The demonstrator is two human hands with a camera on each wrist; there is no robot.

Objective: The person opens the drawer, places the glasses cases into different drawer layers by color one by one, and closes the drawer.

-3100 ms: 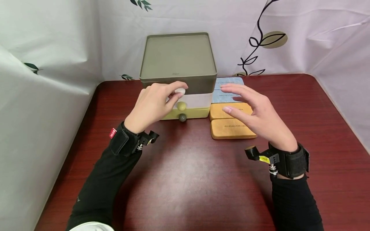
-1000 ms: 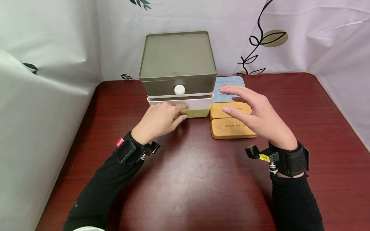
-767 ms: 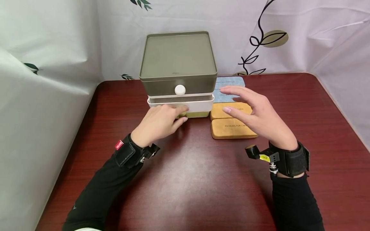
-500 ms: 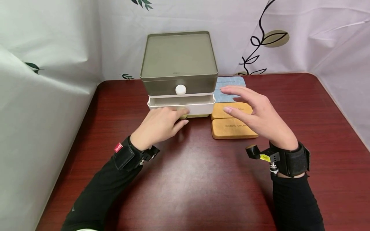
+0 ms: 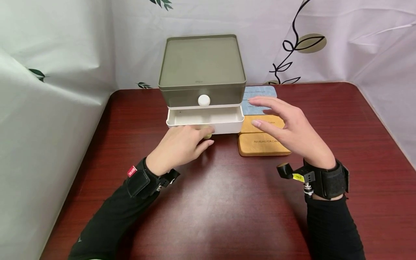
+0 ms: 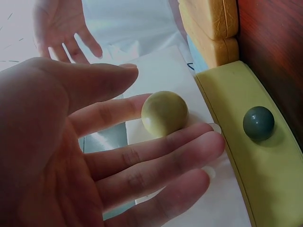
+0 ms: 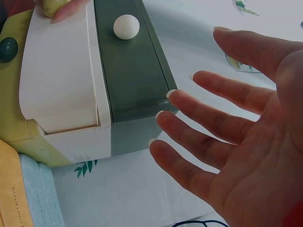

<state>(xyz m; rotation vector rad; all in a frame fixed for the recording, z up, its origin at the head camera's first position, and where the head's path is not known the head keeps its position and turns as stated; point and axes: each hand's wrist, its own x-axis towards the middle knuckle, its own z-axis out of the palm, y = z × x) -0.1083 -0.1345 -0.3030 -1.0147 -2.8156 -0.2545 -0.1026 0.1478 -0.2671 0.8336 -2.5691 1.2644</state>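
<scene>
White drawer [image 5: 227,128] looked light, stiff, best pulled by its near knob [image 6: 164,113], which left hand [image 5: 179,145] loosely gripped; right hand [image 5: 295,133] was spread, empty.

Olive-grey upper drawer tier [image 5: 182,95] with round white knob [image 5: 204,100]; white open-topped drawer [image 5: 229,127] with round yellow-green knob [image 6: 164,113]; yellow-green bottom tier [image 6: 258,165] with round dark-green knob [image 6: 258,124]; on my head feed, oblong mustard cases [image 5: 263,146], oblong pale-blue cases [image 5: 260,90], reddish-brown wood-grained tabletop [image 5: 208,209], white cloth backdrop [image 5: 201,18] printed with black vines
</scene>
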